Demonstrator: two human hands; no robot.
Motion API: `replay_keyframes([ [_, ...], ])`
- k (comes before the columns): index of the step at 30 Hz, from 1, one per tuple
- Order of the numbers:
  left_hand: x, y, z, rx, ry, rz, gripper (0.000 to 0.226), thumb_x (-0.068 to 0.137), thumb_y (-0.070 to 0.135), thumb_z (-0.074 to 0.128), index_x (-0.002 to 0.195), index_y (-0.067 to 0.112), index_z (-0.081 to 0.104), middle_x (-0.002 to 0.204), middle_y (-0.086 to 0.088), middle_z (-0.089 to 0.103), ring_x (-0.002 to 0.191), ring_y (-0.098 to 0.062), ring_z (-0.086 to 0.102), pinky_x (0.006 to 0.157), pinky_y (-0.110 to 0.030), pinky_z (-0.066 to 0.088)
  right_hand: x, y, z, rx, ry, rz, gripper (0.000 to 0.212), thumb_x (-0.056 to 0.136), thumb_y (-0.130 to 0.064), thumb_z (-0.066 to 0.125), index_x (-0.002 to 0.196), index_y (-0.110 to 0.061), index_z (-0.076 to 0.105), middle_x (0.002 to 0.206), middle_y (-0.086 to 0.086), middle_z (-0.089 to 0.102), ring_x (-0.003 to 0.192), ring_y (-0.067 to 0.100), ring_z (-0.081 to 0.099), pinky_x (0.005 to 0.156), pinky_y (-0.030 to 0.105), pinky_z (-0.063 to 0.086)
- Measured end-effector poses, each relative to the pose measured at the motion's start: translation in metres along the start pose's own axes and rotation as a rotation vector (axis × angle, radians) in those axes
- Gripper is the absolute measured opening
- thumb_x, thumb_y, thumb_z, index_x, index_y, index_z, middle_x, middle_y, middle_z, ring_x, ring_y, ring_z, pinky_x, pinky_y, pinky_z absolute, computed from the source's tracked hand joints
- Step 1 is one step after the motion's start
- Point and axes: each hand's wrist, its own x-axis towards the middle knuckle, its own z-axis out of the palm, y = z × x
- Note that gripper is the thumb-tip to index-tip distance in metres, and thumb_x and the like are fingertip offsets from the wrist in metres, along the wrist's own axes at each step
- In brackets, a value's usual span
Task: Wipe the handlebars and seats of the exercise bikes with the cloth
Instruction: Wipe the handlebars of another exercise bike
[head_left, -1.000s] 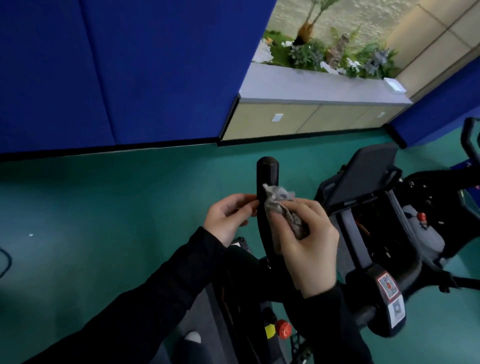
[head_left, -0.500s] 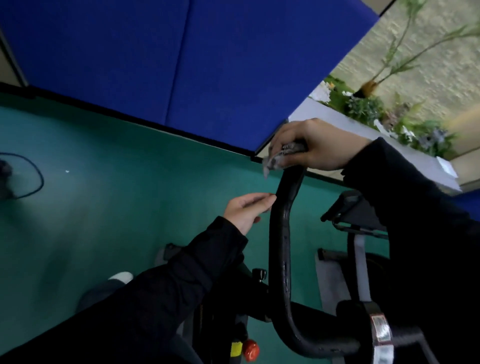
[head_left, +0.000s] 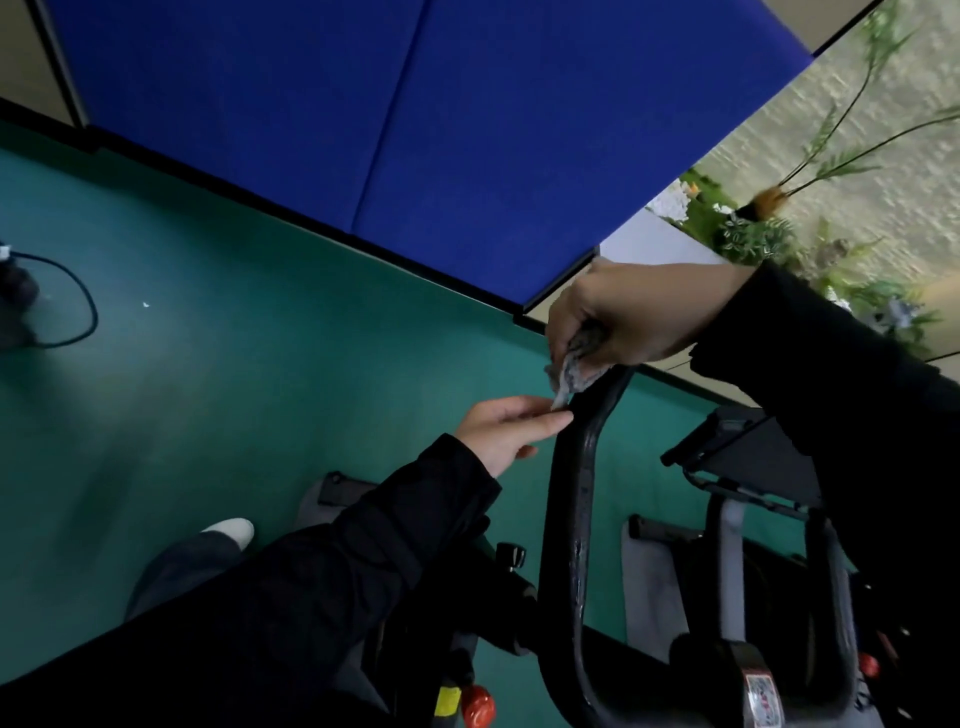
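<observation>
Nearest, low and left of the handlebar (head_left: 581, 499), a red knob (head_left: 478, 713) sits beside a yellow tag on the bike's frame. The black bar curves up from its base and rises to its top end. Left of it, a black-sleeved arm reaches in. The left hand (head_left: 501, 428) lies with fingers nearly straight, its tips touching the bar's side just under the dangling corner of the cloth (head_left: 575, 368), and it holds nothing. At the bar's top, the right hand (head_left: 636, 317) comes in from the right, fingers curled tight around the grey cloth and pressing it onto the bar's end. Right of the bar stands a second bike's dark console (head_left: 748, 457). Farther left lie a white shoe (head_left: 231, 530) and a black cable (head_left: 83, 312) on the green floor (head_left: 218, 374). Beyond the bar are the blue wall (head_left: 415, 130), a white counter (head_left: 644, 244) and plants (head_left: 756, 236).
</observation>
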Motion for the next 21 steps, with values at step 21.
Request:
replay_keyframes([
  [21,0.009,0.064,0.012,0.508,-0.120,0.218,0.033,0.082,0.009,0.070,0.110,0.019,0.056,0.103,-0.003,0.058,0.087,-0.019,0.058,0.087,-0.032,0.047,-0.004,-0.012,0.096,1.760,1.331,0.575,0.021,0.098,0.000,0.040,0.093,-0.010,0.057,0.084,0.012,0.064,0.078,0.024,0.058,0.074,0.039,0.048],
])
